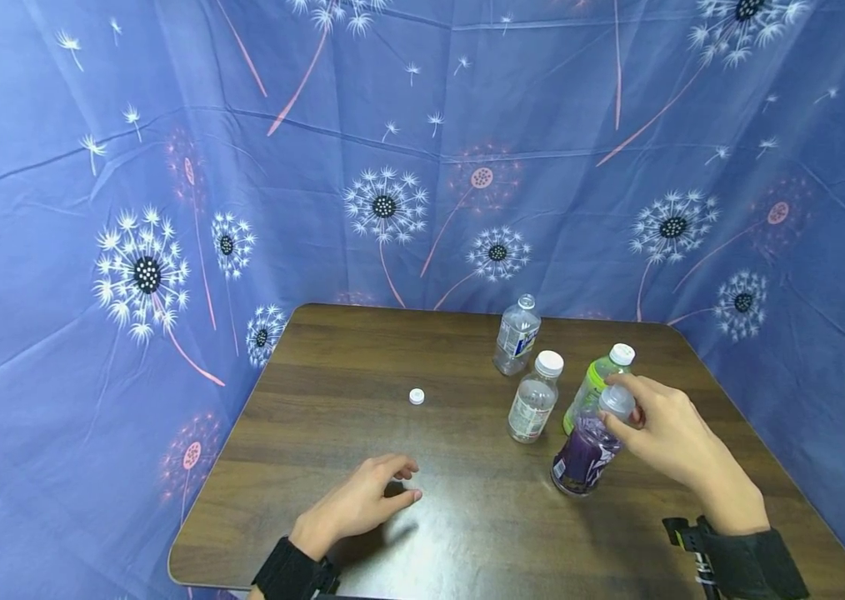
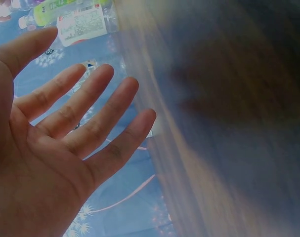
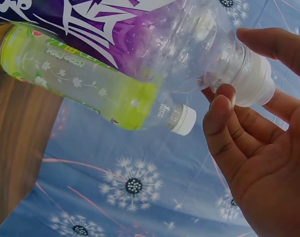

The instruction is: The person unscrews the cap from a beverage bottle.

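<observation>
With its fingers curled about the neck and translucent cap, my right hand [image 1: 666,429] holds the purple-labelled plastic bottle [image 1: 586,457], which stands on the table. In the right wrist view the fingertips [image 3: 224,94] are at the cap's lower edge. A green-labelled bottle [image 1: 589,387] with a white cap stands just behind, partly hidden. My left hand [image 1: 358,500] hovers over the front of the table with relaxed fingers and nothing in it; its palm and spread fingers [image 2: 105,133] show in the left wrist view. A small white cap [image 1: 417,397] lies beyond it.
A clear bottle [image 1: 532,404] with a white cap stands left of the purple one. Farther back is an uncapped clear bottle [image 1: 517,337] with a blue-and-white label. Dandelion-patterned blue cloth [image 1: 280,167] hangs behind the wooden table [image 1: 302,417].
</observation>
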A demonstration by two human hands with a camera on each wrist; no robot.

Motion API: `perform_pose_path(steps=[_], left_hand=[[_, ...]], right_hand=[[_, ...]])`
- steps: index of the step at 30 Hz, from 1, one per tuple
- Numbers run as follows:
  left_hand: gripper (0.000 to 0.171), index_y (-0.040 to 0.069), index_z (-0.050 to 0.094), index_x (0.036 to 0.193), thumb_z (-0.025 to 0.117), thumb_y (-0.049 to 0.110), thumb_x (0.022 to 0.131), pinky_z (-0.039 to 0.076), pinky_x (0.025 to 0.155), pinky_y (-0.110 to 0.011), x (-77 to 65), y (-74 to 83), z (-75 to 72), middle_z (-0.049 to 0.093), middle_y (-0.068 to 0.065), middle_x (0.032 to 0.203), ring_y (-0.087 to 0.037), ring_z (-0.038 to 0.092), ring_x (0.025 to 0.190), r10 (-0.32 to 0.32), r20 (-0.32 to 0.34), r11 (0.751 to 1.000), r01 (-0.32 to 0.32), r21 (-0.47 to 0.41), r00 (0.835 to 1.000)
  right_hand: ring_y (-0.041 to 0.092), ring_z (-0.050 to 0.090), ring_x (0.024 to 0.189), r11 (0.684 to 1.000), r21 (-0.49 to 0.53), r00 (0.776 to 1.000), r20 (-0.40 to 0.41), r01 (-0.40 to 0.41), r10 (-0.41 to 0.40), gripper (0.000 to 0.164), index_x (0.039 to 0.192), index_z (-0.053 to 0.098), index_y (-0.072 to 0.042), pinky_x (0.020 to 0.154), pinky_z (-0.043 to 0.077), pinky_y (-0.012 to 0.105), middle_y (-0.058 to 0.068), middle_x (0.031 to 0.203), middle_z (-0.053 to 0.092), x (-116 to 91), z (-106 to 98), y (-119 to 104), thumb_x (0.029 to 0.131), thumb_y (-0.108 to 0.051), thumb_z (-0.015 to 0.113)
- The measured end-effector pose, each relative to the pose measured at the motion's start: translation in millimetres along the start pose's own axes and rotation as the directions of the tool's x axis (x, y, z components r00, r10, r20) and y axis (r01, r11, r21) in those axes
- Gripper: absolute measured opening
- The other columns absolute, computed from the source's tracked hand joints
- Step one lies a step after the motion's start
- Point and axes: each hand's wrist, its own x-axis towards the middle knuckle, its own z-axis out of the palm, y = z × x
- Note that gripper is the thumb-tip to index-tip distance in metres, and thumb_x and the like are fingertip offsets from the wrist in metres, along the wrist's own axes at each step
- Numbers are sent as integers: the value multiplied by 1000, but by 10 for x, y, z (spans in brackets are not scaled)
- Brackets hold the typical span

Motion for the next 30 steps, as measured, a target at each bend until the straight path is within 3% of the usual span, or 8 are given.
perform_pose_path(steps=[7,13,18,22,26,30], left_hand=[[41,9,65,132,65,39,104,60,96,-41,92,79,-98,72,-11,127,-25,68,119,37,13,999,-37,29,999],[35,11,66,130,66,34,104,59,99,-39,189,153,-153,72,-8,126,-20,68,117,85,-22,994,-84,69,996],[31,13,66,129,66,32,104,59,96,-35,320,212,-204,72,-2,123,-19,68,113,141,-57,987,-136,85,988],[29,11,66,128,67,27,104,60,94,-39,481,255,-260,71,-3,121,-22,69,111,186,-83,981,-181,63,979],[28,10,65,128,67,24,104,60,93,-43,713,274,-285,71,-5,120,-24,69,109,203,-88,979,-202,20,975],[32,10,64,130,66,28,104,59,95,-41,946,286,-280,70,-5,124,-25,69,111,176,-61,984,-174,35,982]], right_hand=[[1,37,57,999,-5,999,40,-37,37,60,140,61,-13,51,31,22,-7,67,45,-24,-15,5,86,-19,85],[2,40,58,998,14,995,74,-68,67,60,143,59,-12,52,33,23,-7,69,47,-58,-15,8,89,-23,83],[4,45,64,992,-16,988,81,-128,129,65,147,57,-16,55,35,25,-6,80,52,-82,-47,-5,92,-41,81],[4,44,65,990,-37,990,17,-139,140,68,147,56,-18,55,33,26,-6,86,52,-102,-88,-25,91,-47,80],[4,41,69,997,-39,991,-115,-71,66,64,142,61,-14,53,32,24,-6,93,52,-115,-121,-54,86,-33,86],[3,40,72,1000,-19,981,-194,9,-13,57,133,67,-14,53,29,19,-9,94,51,-113,-154,-110,82,-21,89]])
